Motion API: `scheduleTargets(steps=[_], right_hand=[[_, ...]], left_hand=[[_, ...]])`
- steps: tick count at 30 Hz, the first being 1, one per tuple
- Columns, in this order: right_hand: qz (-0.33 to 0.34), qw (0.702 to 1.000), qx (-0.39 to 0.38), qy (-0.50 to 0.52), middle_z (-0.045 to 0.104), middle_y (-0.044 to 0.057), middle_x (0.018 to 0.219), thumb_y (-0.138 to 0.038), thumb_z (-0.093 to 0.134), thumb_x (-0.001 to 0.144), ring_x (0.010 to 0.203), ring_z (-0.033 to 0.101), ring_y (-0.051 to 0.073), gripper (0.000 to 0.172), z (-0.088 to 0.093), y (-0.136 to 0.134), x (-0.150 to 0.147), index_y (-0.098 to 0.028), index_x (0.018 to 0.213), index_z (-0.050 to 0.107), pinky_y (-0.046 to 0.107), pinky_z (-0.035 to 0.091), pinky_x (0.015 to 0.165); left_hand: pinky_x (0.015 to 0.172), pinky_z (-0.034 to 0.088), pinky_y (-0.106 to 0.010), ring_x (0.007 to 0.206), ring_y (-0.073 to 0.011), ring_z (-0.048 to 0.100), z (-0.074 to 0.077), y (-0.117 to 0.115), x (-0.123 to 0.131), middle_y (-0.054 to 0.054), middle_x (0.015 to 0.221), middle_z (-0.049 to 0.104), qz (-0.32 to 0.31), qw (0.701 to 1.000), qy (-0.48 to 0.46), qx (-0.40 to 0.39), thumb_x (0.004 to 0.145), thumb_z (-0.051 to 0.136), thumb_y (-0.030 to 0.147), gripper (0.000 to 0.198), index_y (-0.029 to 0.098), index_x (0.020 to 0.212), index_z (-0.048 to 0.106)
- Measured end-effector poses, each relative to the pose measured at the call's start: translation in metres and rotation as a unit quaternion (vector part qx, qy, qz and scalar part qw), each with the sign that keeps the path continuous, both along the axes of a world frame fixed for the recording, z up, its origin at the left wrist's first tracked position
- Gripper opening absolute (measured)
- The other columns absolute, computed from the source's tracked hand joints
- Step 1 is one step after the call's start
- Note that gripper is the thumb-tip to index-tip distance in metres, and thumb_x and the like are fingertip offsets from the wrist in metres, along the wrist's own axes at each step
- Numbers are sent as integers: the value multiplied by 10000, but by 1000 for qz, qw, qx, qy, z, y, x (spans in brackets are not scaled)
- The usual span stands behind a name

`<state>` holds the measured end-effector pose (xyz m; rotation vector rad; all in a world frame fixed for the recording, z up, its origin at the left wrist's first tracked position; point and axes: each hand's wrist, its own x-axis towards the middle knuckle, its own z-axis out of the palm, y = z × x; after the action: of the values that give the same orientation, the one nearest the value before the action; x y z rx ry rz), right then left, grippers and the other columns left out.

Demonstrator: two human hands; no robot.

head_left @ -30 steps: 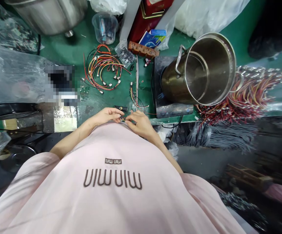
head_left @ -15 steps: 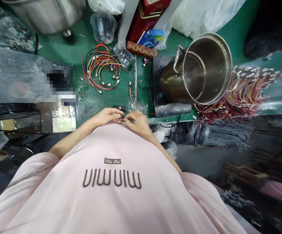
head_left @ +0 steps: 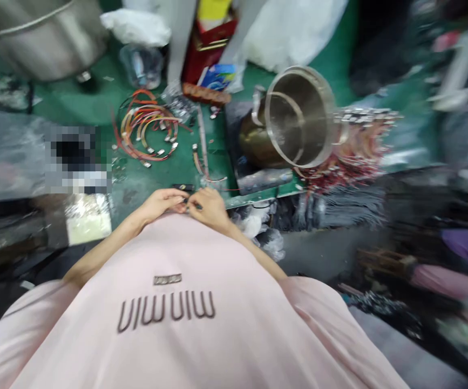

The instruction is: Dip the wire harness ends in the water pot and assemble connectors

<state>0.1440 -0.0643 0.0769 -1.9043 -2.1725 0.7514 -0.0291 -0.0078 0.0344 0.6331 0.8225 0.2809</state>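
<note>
Pinching with my left hand [head_left: 158,206]: thumb and fingertips are together on a small dark part [head_left: 185,200], low in the middle of the frame, just above the hem of my pink shirt [head_left: 177,248].
My right hand [head_left: 210,209]: fingers curled in and, as far as the blur lets me tell, grasping the same part from its right side; exact contact is hidden.
Part's place: between my two sets of fingertips, at the near edge of the green table [head_left: 130,186]. Too small and smeared for me to name its shape.
Part's handling: I judge it very light, with nothing to support but the piece itself; small enough to slip or twist if squeezed off-centre, so fingertips rather than palm.
Best hold: by its firmest portion, I would say, keeping pressure off any thin end, which could bend.
Black object [head_left: 183,187]: lying just beyond my fingertips.
Short wire lead [head_left: 196,159]: curving above my right hand; probably limp, easiest taken by its connector end.
Coiled wires [head_left: 148,129]: upper left of centre, coloured strands looping loosely; likely soft and quick to tangle.
Metal pot [head_left: 258,143]: tilted, right of centre, well apart from both hands.
</note>
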Motion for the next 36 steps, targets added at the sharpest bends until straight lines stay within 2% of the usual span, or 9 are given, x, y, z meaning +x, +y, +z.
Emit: scheduleTargets(steps=[4, 8, 11, 13, 15, 19, 25, 31, 36], right_hand=[[38, 999, -28, -22, 695, 74, 924, -318, 539, 902, 898, 556, 227, 181, 10, 8, -4, -187, 863, 658, 342, 361, 765], [24, 1000, -1, 11, 659, 54, 945, -322, 568, 895, 934, 550, 213, 150, 10, 18, 12, -189, 843, 617, 318, 380, 798], [-29, 992, -36, 114, 649, 37, 978, -333, 624, 869, 923, 581, 168, 158, 15, 17, 26, -181, 903, 598, 256, 410, 790], [-55, 973, -96, 205, 676, 14, 987, -381, 627, 885, 884, 609, 131, 236, 20, 15, 32, -185, 1011, 589, 214, 419, 753], [-55, 959, -144, 237, 706, -3, 972, -447, 619, 893, 830, 622, 116, 324, 23, 15, 35, -201, 1100, 586, 197, 410, 699], [-24, 980, -154, 125, 728, 13, 963, -532, 593, 880, 811, 634, 160, 365, 20, 17, 32, -218, 1054, 660, 230, 373, 651], [-25, 991, -126, 38, 741, 69, 991, -376, 491, 963, 859, 650, 184, 296, 12, 9, 15, -182, 967, 714, 259, 379, 709], [-29, 992, -84, 92, 733, 45, 845, -252, 517, 947, 739, 618, 144, 239, 1, 8, 11, -165, 864, 723, 254, 378, 764], [-23, 990, -82, 110, 718, 45, 827, -223, 504, 948, 734, 602, 139, 242, 1, 6, 8, -154, 833, 705, 254, 376, 782]], left_hand=[[685, 563, -212, 658, -135, 689, 9, -1, 2, -44, 786, 758, 49, 997, 63, -12, 494, 908, 400, 472, 158, 863, 740], [624, 575, -203, 621, -144, 680, 8, 9, 12, -24, 731, 750, 35, 995, 83, -33, 435, 925, 396, 478, 197, 834, 754], [635, 578, -192, 618, -139, 678, 16, 7, 17, -20, 690, 739, 29, 996, 80, -37, 433, 929, 390, 457, 216, 822, 764], [654, 583, -192, 629, -135, 683, 21, 4, 18, -13, 696, 740, 34, 996, 75, -39, 452, 926, 386, 429, 228, 817, 766], [655, 587, -196, 640, -135, 688, 22, 3, 17, -8, 726, 747, 37, 996, 74, -41, 470, 924, 377, 413, 236, 824, 765], [652, 579, -189, 644, -124, 688, 18, 5, 16, -5, 740, 751, 43, 996, 68, -35, 498, 920, 377, 424, 238, 862, 752], [666, 567, -208, 639, -128, 692, 14, -4, 17, -36, 776, 758, 49, 996, 70, 26, 508, 907, 421, 514, 150, 907, 728], [705, 571, -261, 634, -145, 698, -8, -1, 10, -43, 692, 740, 60, 997, 27, 44, 547, 872, 480, 553, 125, 944, 722], [708, 573, -271, 648, -149, 706, -10, -4, 8, -47, 725, 750, 60, 997, 5, 49, 580, 863, 457, 501, 138, 942, 733]])
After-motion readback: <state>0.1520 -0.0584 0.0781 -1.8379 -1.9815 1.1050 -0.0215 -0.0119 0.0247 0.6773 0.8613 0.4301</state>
